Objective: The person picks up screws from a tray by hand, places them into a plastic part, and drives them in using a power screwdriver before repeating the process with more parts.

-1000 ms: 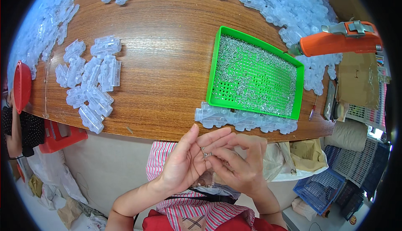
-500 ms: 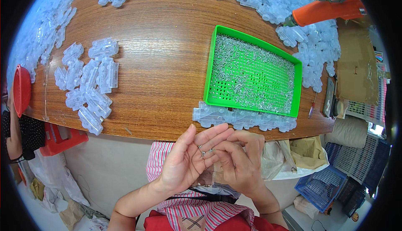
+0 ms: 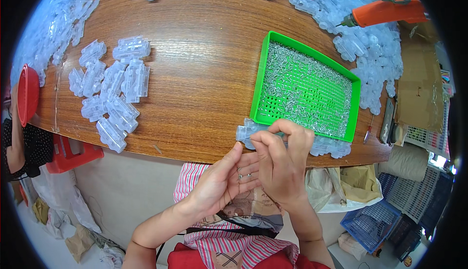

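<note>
Green tray (image 3: 260, 76) holds screws (image 3: 291, 104) — left hand (image 3: 220, 180) spread beneath some, right hand (image 3: 286, 166) — grip unclear.

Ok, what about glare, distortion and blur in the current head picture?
Head view: pale glare on the brown wood-grain table, whose near edge bows with the fisheye; black corners; small silver metal pieces in the bare left hand too tiny to judge for blur.

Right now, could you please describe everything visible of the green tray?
The green tray is rectangular, plastic-looking, with raised walls and a perforated floor strewn with small silvery pieces. It lies angled on the table, clear plastic parts along its near side. The right hand partly covers that side; contact is unclear.
</note>
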{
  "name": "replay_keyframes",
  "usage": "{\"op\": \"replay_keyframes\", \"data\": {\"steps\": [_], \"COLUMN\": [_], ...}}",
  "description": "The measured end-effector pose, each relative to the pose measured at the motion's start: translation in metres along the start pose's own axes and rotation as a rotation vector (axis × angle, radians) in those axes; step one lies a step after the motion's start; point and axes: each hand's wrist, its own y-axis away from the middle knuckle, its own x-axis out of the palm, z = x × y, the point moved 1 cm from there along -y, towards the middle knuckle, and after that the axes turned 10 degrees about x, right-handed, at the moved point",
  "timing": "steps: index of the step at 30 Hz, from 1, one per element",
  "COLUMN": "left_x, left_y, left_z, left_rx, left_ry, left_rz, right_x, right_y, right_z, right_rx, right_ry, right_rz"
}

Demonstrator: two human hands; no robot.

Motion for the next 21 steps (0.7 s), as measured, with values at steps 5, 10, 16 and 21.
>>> {"op": "replay_keyframes", "data": {"steps": [5,10,16,21], "left_x": [0.0,0.002,0.001,0.018], "left_y": [-0.004,-0.002,-0.001,0.011], "left_z": [-0.002,-0.004,-0.004,-0.016], "left_rx": [0.001,-0.005,-0.009,-0.077], "left_ry": [-0.015,-0.013,-0.016,0.012], "left_rz": [0.024,0.007,0.016,0.066], "right_x": [0.003,0.004,-0.002,-0.044], "right_y": [-0.004,-0.003,-0.001,-0.004], "right_z": [0.002,0.003,0.002,0.003], "right_rx": [-0.077,-0.121,-0.135,0.173], "right_ry": [0.081,0.116,0.086,-0.286], "right_rz": [0.036,0.031,0.041,-0.019]}}
